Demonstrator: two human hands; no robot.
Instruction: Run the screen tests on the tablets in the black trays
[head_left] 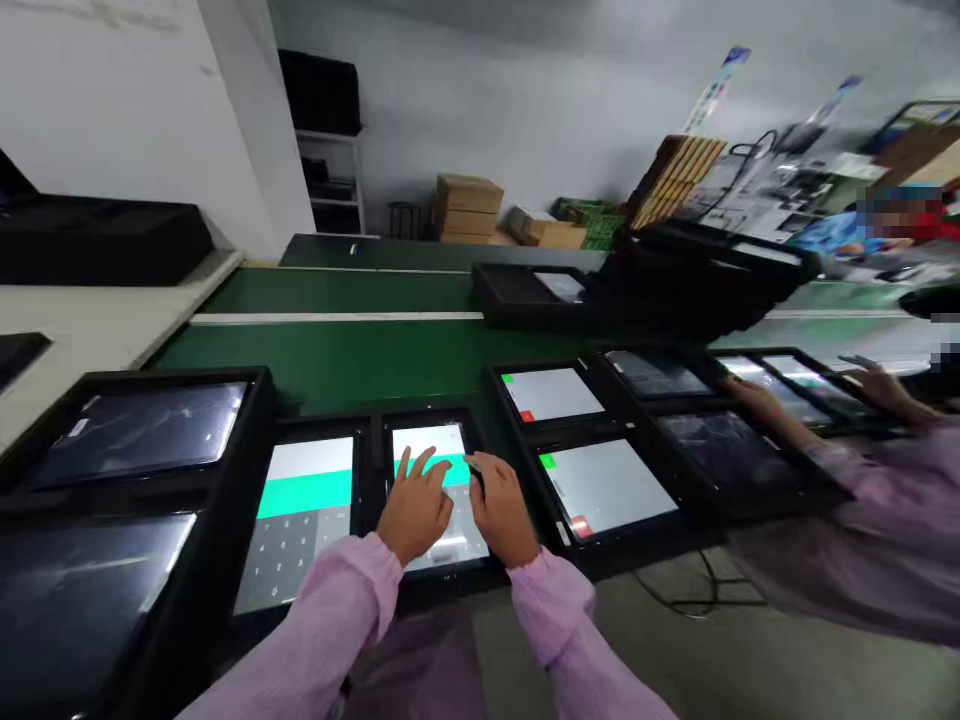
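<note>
My left hand (417, 508) is over the lit tablet (457, 545), its fingers spread above the white and teal part of the screen. At the tablet's right edge is my right hand (504, 508), fingers curled round a small thin item (472, 463) that I cannot make out. Left of them a second tablet (289, 540) shows a number keypad under a teal band. Both tablets lie in black trays. To the right, two tablets (607, 485) with pale screens and green and red corner marks lie in another black tray (622, 560).
Dark-screened tablets (146, 430) lie in a black tray at the left. Behind is a green conveyor surface (337, 350) with stacked black trays (697, 280). At the right, a co-worker's hands (761, 400) reach over more tablets. Cardboard boxes (469, 205) stand by the wall.
</note>
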